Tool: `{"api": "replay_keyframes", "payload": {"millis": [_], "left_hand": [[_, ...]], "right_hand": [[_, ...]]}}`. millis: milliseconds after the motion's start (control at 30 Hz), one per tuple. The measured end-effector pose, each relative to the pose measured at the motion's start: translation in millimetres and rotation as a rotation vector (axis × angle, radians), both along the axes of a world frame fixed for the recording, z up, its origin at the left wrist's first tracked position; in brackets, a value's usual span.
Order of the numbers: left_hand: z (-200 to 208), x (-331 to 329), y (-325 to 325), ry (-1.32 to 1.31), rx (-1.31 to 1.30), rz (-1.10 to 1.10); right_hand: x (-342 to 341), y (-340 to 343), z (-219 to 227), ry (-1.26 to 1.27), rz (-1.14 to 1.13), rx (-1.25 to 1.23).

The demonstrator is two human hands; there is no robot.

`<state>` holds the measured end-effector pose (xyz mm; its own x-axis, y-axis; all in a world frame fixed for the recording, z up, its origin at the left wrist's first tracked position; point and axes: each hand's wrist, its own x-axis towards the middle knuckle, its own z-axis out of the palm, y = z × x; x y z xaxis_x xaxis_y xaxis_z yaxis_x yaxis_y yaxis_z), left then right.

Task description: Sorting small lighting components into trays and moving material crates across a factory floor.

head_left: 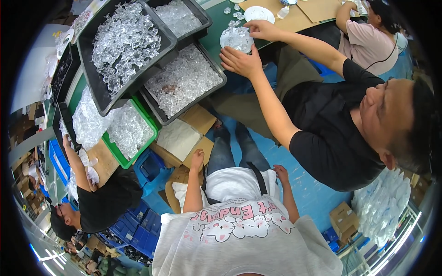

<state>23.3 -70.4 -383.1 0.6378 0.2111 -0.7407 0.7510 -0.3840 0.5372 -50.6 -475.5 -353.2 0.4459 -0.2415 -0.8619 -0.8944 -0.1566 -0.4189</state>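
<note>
My left hand [197, 159] is raised beside my left hip, its fingers curled in and nothing visible in them. It is nearest to an open cardboard box [199, 120] under the table edge. My right hand [280, 173] hangs by my other side with its fingers loosely apart, holding nothing. In front of me, a grey bin [171, 34] of clear plastic pieces rests tilted on other bins. Below it, another dark bin [224, 79] holds more clear pieces [184, 78]. Neither of my hands touches the bins.
At my right, a co-worker in black [331, 124] handles clear pieces on a white plate [237, 39]. Another co-worker [108, 198] works at my left, near a green crate [124, 163] and blue bins [138, 230]. Bagged plastic [384, 202] and a cardboard carton [343, 218] stand behind at right.
</note>
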Motion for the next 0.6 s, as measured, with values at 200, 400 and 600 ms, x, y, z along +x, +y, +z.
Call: {"api": "replay_keyframes", "payload": {"millis": [200,400,600], "left_hand": [[-7.8,-6.1,4.5,-0.019,0.010,0.013],[13.0,4.4,-3.4,-0.004,0.006,-0.010],[4.0,-1.7,-0.1,-0.071,0.039,-0.048]], "right_hand": [[2.0,1.1,0.1,0.001,0.017,0.001],[6.1,1.7,4.2,0.012,0.009,-0.001],[9.3,3.3,6.8,0.004,0.022,-0.008]]}}
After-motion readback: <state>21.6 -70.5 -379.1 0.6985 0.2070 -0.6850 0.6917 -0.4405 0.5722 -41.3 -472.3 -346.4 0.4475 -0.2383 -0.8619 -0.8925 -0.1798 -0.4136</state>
